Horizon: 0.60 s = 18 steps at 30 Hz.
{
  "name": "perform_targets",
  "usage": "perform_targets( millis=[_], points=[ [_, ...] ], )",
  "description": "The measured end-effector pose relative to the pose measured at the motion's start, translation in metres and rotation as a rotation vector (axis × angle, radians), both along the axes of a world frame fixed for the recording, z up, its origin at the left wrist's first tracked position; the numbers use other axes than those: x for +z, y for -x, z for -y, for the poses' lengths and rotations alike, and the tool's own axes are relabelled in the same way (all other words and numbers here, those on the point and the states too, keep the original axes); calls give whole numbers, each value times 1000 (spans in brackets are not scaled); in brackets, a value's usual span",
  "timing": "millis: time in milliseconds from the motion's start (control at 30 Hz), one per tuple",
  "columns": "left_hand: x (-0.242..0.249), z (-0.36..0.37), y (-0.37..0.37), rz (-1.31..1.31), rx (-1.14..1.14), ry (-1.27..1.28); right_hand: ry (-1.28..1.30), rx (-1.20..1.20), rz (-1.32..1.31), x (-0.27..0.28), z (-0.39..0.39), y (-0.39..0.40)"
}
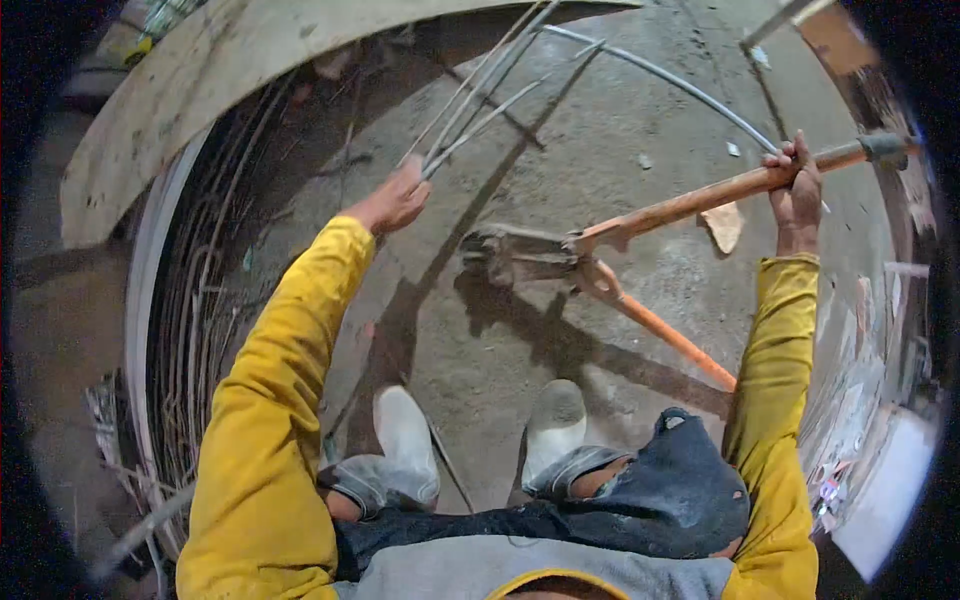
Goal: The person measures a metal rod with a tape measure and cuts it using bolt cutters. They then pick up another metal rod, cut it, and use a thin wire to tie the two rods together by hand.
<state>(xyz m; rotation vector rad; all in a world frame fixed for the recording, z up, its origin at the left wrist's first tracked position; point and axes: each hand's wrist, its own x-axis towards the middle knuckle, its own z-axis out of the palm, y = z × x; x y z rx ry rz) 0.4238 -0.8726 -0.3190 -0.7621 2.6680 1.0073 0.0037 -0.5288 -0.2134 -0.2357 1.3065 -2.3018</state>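
My left hand (399, 197) is closed around several thin metal rods (480, 92) that reach up and away towards the top of the view. My right hand (797, 190) grips the upper orange handle of a large bolt cutter (690, 200). A bent grey rod (670, 75) runs from the tips of the other rods down to my right hand, where its end shows beside the fingers. The cutter's jaws point left, above the floor, with nothing visible between them. Its lower orange handle (675, 335) slants down towards my right sleeve and is not held by a hand.
Long thin rods (205, 290) lie stacked along the left side beside a pale rail (150, 270). A curved board (190, 95) crosses the upper left. Stacked sheets and a white panel (885, 490) stand at the right. A broken chip (723, 227) lies on the floor.
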Motion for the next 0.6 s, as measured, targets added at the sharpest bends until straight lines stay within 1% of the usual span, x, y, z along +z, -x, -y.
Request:
perform_targets(
  millis=[33,100,133,167,200,233,267,333,367,433,500,600],
  points=[
    [-14,2,-8,7,27,-6,-33,-15,21,-15,2,16],
    [-52,7,-20,-303,-87,164,-98,19,30,-45,15,35],
    [-41,2,-17,-294,-65,158,-151,27,32,-60,19,46],
    [-15,-4,-8,-11,-36,21,-261,43,-3,-81,17,67],
    [-1,-6,-7,267,-9,-117,-262,63,-3,-98,16,80],
    [-18,-7,-18,47,-29,-20,-323,70,36,-115,18,92],
    [-18,-10,-26,54,-12,-21,-385,79,68,-132,20,100],
    [-17,-20,-32,39,50,-47,-400,68,103,-158,27,105],
    [-21,-20,-36,21,-1,-55,-439,60,145,-163,26,101],
    [-37,-22,-45,40,1,-75,-527,66,205,-172,27,101],
    [-42,-26,-49,23,11,-114,-518,61,200,-186,29,99],
    [-38,-28,-53,41,-45,-113,-508,33,224,-201,30,86]
  ],
)
